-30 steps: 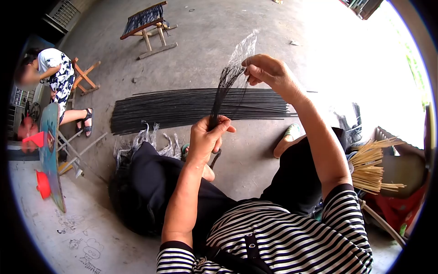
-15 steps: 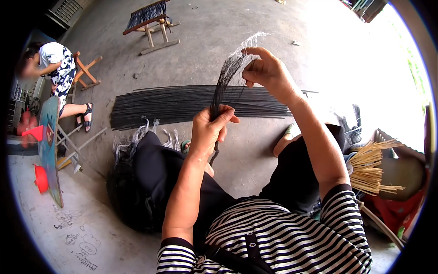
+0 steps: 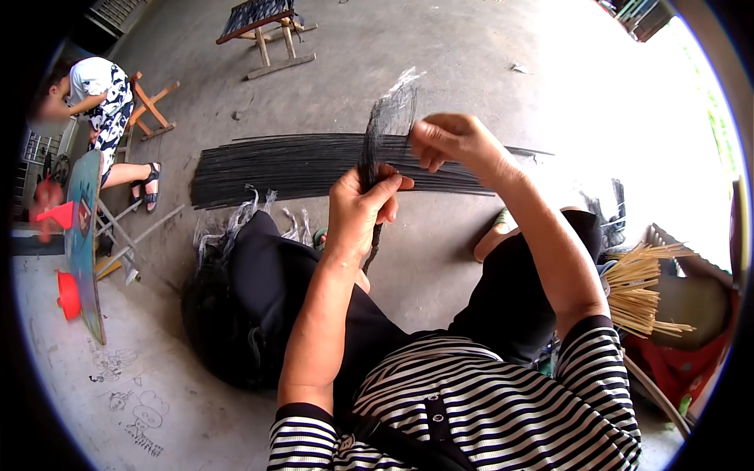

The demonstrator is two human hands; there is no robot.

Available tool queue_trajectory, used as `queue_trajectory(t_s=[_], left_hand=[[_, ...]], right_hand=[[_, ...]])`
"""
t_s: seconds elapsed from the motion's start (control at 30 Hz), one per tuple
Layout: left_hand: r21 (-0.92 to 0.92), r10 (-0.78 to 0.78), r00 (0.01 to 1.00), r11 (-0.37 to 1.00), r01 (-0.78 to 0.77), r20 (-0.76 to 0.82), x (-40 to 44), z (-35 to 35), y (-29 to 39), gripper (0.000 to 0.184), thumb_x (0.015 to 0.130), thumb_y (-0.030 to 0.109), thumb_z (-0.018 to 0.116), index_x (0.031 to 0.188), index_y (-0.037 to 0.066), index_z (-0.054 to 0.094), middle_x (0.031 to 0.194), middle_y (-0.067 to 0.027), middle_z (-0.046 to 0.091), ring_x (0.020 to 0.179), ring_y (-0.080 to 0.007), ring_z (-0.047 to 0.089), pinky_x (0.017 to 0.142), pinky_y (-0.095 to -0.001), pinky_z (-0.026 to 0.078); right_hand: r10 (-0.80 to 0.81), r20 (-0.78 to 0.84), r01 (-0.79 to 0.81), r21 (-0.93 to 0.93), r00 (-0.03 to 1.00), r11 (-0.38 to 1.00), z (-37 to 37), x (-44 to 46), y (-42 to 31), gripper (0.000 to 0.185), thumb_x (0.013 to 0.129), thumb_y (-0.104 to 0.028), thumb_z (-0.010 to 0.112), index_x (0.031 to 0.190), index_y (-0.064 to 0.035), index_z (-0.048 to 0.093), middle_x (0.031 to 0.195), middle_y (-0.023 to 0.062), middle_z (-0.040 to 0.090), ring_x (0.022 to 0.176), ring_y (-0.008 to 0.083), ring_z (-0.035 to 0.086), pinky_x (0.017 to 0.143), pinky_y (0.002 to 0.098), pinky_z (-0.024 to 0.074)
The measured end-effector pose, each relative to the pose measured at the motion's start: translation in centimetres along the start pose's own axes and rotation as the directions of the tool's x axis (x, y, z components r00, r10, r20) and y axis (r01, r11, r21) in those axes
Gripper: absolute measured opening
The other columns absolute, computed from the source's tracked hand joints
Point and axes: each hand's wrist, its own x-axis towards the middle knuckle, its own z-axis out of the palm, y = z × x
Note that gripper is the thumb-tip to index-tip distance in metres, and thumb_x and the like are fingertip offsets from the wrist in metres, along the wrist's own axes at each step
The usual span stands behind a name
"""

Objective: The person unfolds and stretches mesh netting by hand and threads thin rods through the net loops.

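My left hand [image 3: 363, 208] is closed around a bundle of fine dark strands [image 3: 372, 137], thumb pressed on top. The bundle stands up from my fist, bends slightly right and thins into pale, wispy tips. Its dark lower end hangs below my fist. Just right of the tips, my right hand [image 3: 452, 144] is closed with fingers curled. A few thin strands run to its fingertips, though the pinch itself is partly hidden. Over my left thigh lies a dark mass with frayed grey-white ends [image 3: 206, 235].
Long thin black rods [image 3: 275, 166] lie across the floor ahead. A folding stool [image 3: 271, 51] stands beyond. At left, a person [image 3: 110, 102] bends over near a wooden stool [image 3: 151, 114] and a blue board [image 3: 82, 243]. Pale sticks [image 3: 636, 290] are bunched at right.
My right hand has moved slightly down from the strand tips, its fingers more curled. The tips have swung left and stand straighter. My left hand keeps its grip.
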Motion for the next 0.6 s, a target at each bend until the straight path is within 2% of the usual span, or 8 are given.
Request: queue_trajectory(t_s=[0.03, 0.13, 0.17, 0.33, 0.43, 0.6], left_hand=[[-0.001, 0.004, 1.0, 1.0, -0.004, -0.005, 0.0, 0.0, 0.0, 0.01, 0.085, 0.011, 0.065, 0.089, 0.004, 0.061, 0.082, -0.0108, 0.067, 0.048, -0.0061, 0.046, 0.042, -0.0187, 0.031], [-0.006, 0.015, 1.0, 1.0, -0.015, -0.004, -0.1, -0.2, -0.1, 0.009, 0.085, 0.012, 0.065, 0.088, 0.005, 0.06, 0.082, -0.0102, 0.067, 0.049, -0.0059, 0.046, 0.043, -0.0187, 0.031], [-0.011, 0.013, 1.0, 1.0, -0.013, -0.009, -0.1, -0.2, -0.1, 0.01, 0.085, 0.012, 0.065, 0.088, 0.005, 0.06, 0.082, -0.0101, 0.067, 0.049, -0.006, 0.046, 0.043, -0.0186, 0.031], [-0.062, 0.023, 0.999, 0.998, -0.024, -0.028, -0.2, -0.6, -0.1, 0.011, 0.086, 0.015, 0.064, 0.088, 0.004, 0.06, 0.082, -0.0094, 0.066, 0.05, -0.0072, 0.048, 0.044, -0.0187, 0.031], [-0.196, 0.03, 1.0, 0.98, -0.031, -0.008, -0.1, -0.9, -0.1, 0.007, 0.088, 0.01, 0.061, 0.088, 0.003, 0.06, 0.083, -0.0105, 0.066, 0.054, -0.0085, 0.052, 0.045, -0.02, 0.036], [-0.212, 0.043, 0.986, 0.974, -0.077, -0.163, -0.1, -0.9, -0.7, 0.013, 0.087, 0.016, 0.063, 0.091, 0.004, 0.062, 0.081, -0.0076, 0.064, 0.058, -0.0099, 0.05, 0.051, -0.0217, 0.037]], right_hand=[[-0.011, 0.015, 0.012, -0.075, 1.0, 0.997, 0.7, -0.1, 0.2, 0.032, 0.091, -0.032, 0.061, 0.089, -0.0001, 0.065, 0.076, 0.0044, 0.062, 0.072, 0.0114, 0.059, 0.066, 0.0262, 0.051], [-0.043, 0.046, 0.051, -0.193, 0.998, 0.98, 2.0, -0.5, 0.0, 0.028, 0.09, -0.03, 0.063, 0.087, -0.0015, 0.066, 0.07, 0.0017, 0.06, 0.068, 0.0089, 0.055, 0.064, 0.0244, 0.0477], [-0.045, 0.015, 0.047, -0.148, 0.999, 0.988, 2.3, -0.3, 0.6, 0.025, 0.088, -0.027, 0.065, 0.085, -0.0022, 0.066, 0.065, 0.0, 0.057, 0.065, 0.0076, 0.051, 0.062, 0.0236, 0.0444], [-0.018, 0.019, 0.022, -0.221, 1.0, 0.975, 2.3, -0.2, 0.3, 0.024, 0.089, -0.024, 0.064, 0.085, -0.0009, 0.066, 0.065, -0.0009, 0.056, 0.064, 0.0071, 0.049, 0.06, 0.0241, 0.0429], [-0.012, 0.029, 0.019, -0.229, 1.0, 0.973, 2.4, -0.1, 0.2, 0.023, 0.089, -0.023, 0.063, 0.084, -0.0005, 0.065, 0.065, -0.001, 0.055, 0.063, 0.0071, 0.049, 0.06, 0.0239, 0.0426], [-0.025, 0.044, 0.033, -0.193, 0.999, 0.981, 2.4, 0.4, 1.2, 0.021, 0.09, -0.02, 0.061, 0.083, -0.0004, 0.064, 0.065, -0.0005, 0.055, 0.063, 0.0076, 0.048, 0.06, 0.0239, 0.0424]])
